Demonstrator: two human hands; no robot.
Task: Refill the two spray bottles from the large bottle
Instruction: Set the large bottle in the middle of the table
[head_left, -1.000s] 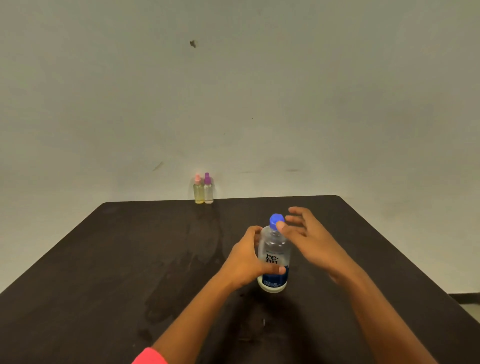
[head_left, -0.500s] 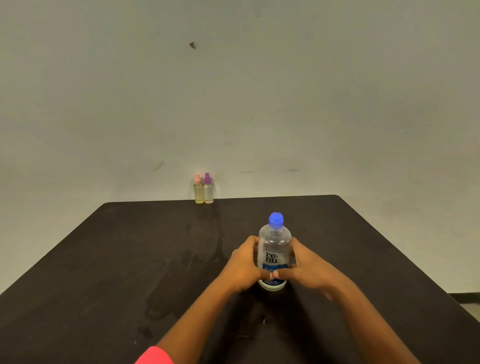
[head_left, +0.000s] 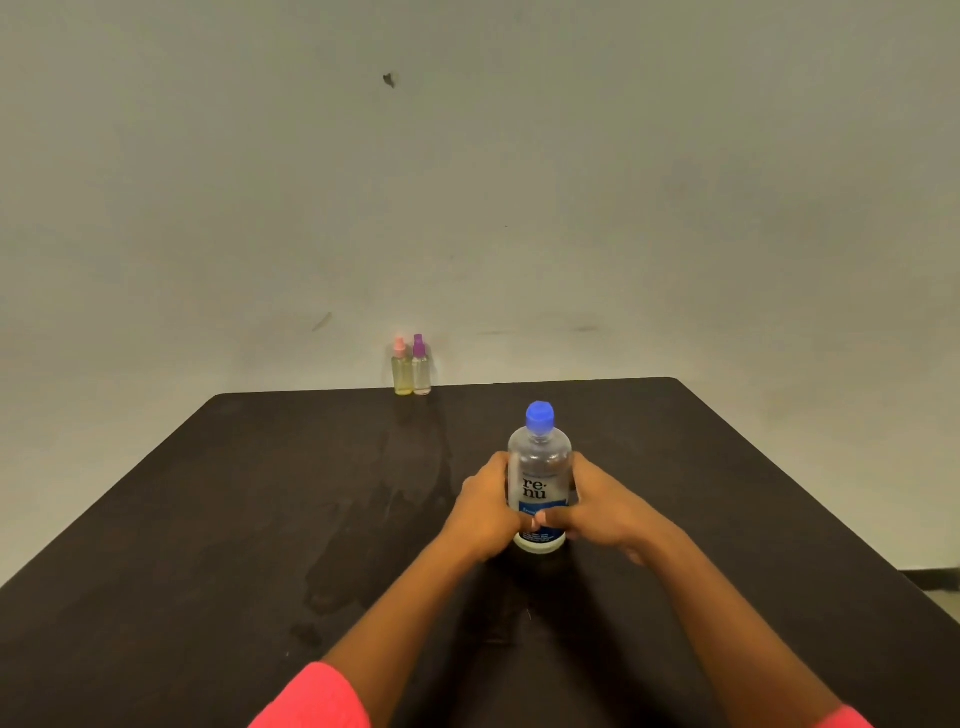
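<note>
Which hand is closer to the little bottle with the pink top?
Left. The left hand grips the large bottle on the side facing the pink-topped bottle; the right hand grips the opposite side, farther away.

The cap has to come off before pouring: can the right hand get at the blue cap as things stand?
Probably yes. The blue cap stands uncovered on the large bottle; the right hand grips the body just below and need only let go.
</note>
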